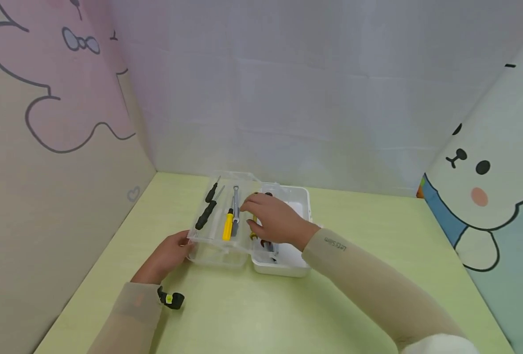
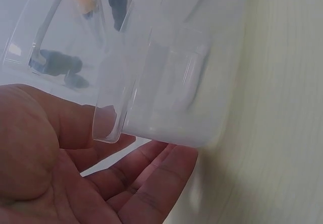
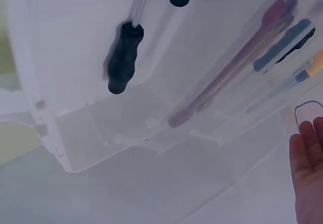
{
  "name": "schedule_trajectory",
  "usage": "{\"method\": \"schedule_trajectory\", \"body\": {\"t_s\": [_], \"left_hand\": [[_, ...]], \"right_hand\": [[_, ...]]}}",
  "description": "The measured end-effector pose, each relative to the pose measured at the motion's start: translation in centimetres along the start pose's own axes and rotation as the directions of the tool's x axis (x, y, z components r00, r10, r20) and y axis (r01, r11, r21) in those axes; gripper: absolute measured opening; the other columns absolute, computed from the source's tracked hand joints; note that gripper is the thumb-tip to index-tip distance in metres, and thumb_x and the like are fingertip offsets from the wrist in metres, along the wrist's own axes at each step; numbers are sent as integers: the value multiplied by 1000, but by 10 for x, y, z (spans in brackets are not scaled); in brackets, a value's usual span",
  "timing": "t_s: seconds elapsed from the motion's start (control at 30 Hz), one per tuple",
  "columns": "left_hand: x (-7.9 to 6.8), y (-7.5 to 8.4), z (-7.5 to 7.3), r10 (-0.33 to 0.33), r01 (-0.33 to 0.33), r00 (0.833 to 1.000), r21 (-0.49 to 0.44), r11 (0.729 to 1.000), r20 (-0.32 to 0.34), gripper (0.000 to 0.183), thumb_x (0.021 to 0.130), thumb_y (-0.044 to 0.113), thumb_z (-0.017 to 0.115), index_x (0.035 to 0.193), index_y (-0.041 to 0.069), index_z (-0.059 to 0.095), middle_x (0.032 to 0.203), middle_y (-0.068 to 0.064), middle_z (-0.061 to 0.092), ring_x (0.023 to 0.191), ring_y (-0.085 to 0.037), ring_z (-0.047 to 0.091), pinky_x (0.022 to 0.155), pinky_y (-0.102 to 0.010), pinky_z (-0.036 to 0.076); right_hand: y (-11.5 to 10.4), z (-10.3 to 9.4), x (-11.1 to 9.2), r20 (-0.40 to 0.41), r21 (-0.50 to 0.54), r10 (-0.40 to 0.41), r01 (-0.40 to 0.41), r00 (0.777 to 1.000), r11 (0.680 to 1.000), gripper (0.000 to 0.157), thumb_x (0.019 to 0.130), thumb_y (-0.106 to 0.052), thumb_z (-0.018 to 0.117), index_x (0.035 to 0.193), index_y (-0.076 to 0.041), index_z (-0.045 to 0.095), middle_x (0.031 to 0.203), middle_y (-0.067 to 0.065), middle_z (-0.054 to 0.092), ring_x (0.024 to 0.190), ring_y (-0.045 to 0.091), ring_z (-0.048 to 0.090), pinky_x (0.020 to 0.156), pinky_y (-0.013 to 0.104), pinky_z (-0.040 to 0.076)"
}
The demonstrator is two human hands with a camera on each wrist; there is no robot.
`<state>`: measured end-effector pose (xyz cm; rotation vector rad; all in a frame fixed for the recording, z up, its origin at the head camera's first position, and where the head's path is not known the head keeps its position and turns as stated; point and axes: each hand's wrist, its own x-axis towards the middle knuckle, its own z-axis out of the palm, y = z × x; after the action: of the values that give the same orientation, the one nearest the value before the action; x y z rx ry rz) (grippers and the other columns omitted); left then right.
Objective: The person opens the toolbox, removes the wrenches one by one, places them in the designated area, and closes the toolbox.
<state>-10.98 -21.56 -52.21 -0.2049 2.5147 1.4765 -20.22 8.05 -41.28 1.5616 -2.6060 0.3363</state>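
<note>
My left hand (image 1: 172, 250) grips the front left corner of a clear plastic tray (image 1: 214, 240), its thumb (image 2: 105, 123) behind the clear lip and fingers underneath. The tray holds a black screwdriver (image 1: 206, 214), a smaller black screwdriver (image 1: 211, 192), a yellow-handled screwdriver (image 1: 228, 226) and a silver wrench (image 1: 236, 196). My right hand (image 1: 276, 219) hovers where the tray meets a white box (image 1: 283, 270), fingers loosely bent and apparently empty. In the right wrist view, its fingers are extended at the right edge. Tools in the box are partly hidden beneath this hand.
A clear lid (image 1: 221, 259) lies under the tray, left of the white box. All stand on a pale green table (image 1: 376, 265). Cloth walls (image 1: 288, 98) with cartoon prints enclose the back and sides. A dark band with a device (image 1: 171, 298) is on the left wrist.
</note>
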Motion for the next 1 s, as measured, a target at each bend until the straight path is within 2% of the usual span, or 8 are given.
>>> {"method": "schedule_trajectory", "body": {"t_s": [0.13, 0.27, 0.47, 0.57, 0.77, 1.0], "left_hand": [[-1, -1, -3, 9, -9, 1000, 1, 1000, 4, 44, 110, 12, 52, 151, -5, 50, 126, -23, 67, 97, -25, 66, 83, -39, 54], [-2, -1, -5, 15, -15, 1000, 9, 1000, 7, 45, 110, 12, 52, 151, -4, 50, 126, -21, 67, 96, -25, 66, 83, -37, 53], [-2, -3, -5, 13, -13, 1000, 20, 1000, 9, 43, 109, 11, 53, 150, -4, 52, 124, -20, 68, 94, -24, 66, 81, -35, 52], [-2, -4, -5, 6, -6, 1000, 23, 1000, 4, 43, 109, 11, 53, 149, -4, 53, 123, -20, 68, 92, -25, 66, 80, -36, 52], [-1, -3, 0, -12, 12, 1000, 24, 1000, -8, 44, 110, 9, 52, 151, -6, 50, 127, -24, 65, 97, -28, 63, 80, -38, 54], [-1, -2, 3, -16, 17, 1000, 40, 999, -24, 43, 110, 8, 50, 150, -6, 50, 128, -24, 65, 96, -27, 63, 80, -40, 55]], "right_hand": [[-4, 0, 14, 13, -45, -29, 29, 1000, 999, 30, 103, -13, 66, 132, -7, 68, 129, 6, 67, 117, 23, 64, 103, 37, 53], [-4, 3, 28, 55, -101, 21, -15, 998, 995, 31, 104, -14, 64, 134, -9, 67, 131, 4, 66, 117, 21, 63, 100, 34, 54], [-5, 8, 44, 129, -121, 102, -87, 986, 989, 33, 107, -17, 61, 138, -12, 66, 135, 4, 64, 119, 20, 62, 97, 33, 56], [-5, 11, 49, 139, -133, 119, -101, 983, 986, 31, 107, -16, 61, 137, -12, 66, 133, 4, 64, 116, 19, 62, 95, 32, 56], [-4, 18, 54, 168, -162, 126, -99, 978, 982, 20, 108, -14, 55, 123, -12, 69, 116, 2, 64, 99, 17, 57, 85, 29, 53], [-2, 20, 60, 189, -165, 113, -82, 975, 983, 22, 108, -9, 53, 123, -10, 69, 117, 4, 65, 100, 18, 59, 88, 29, 52]]}}
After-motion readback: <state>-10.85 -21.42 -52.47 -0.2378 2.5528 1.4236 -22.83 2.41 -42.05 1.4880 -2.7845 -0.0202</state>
